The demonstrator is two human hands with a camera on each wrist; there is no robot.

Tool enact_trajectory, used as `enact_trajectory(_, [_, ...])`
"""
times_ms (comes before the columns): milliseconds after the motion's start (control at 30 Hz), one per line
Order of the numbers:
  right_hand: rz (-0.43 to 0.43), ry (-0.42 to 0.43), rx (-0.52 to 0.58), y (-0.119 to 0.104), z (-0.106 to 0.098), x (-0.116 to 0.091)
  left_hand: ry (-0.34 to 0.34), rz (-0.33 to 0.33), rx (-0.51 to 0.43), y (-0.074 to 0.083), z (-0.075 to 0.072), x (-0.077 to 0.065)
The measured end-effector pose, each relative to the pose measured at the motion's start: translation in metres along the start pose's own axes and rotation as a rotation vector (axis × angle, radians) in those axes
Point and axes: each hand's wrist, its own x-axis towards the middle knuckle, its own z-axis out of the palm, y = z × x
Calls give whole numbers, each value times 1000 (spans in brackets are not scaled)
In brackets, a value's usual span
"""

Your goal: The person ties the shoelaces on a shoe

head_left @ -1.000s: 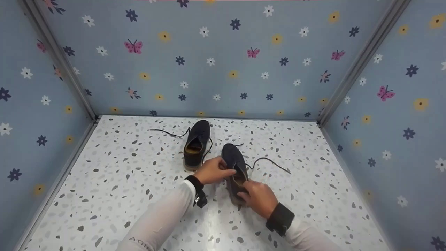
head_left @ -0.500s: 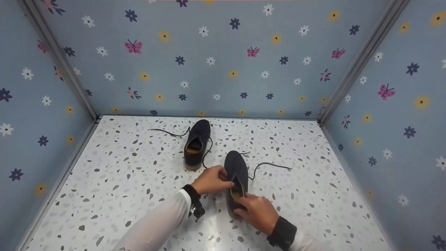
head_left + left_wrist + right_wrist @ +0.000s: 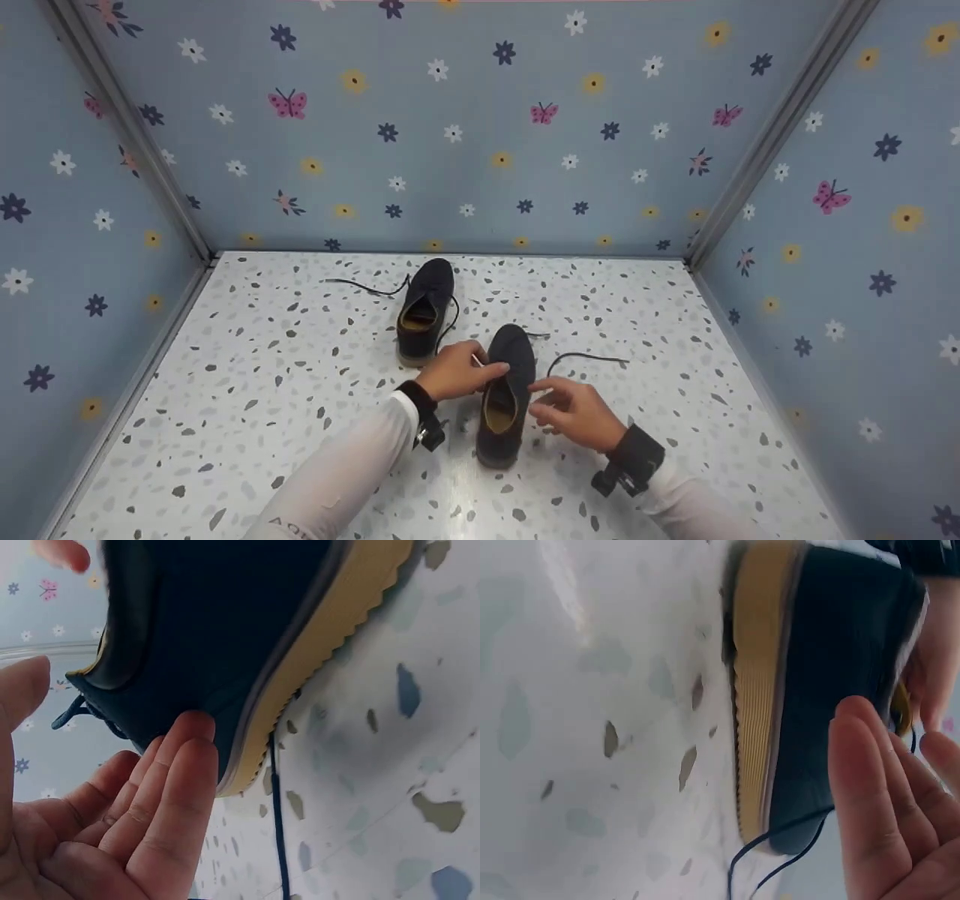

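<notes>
A dark lace-up shoe (image 3: 511,349) with a tan sole (image 3: 761,675) stands on the speckled floor between my hands, toe away from me. My left hand (image 3: 459,370) is at its left side. In the left wrist view, that hand's extended fingers (image 3: 191,780) touch the dark upper, the thumb held apart. My right hand (image 3: 581,412) is close by the right side, its fingers (image 3: 859,772) loosely extended beside the upper in the right wrist view. A loose lace (image 3: 581,355) trails right from the shoe. The matching shoe (image 3: 435,279) stands farther back to the left.
The white terrazzo-patterned floor (image 3: 300,420) is bounded by blue flower-print panels, one behind (image 3: 480,97), one left (image 3: 52,330) and one right (image 3: 862,300). Another loose lace (image 3: 367,286) runs left from the farther shoe.
The nearer shoe has moved toward me and turned, its toe swinging right and heel left. My right hand has let go of its heel end and moved forward and right.
</notes>
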Motion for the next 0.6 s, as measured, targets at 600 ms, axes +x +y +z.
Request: enact_trajectory(600, [670, -39, 261, 54, -9, 32, -66, -29, -79, 5, 4, 3])
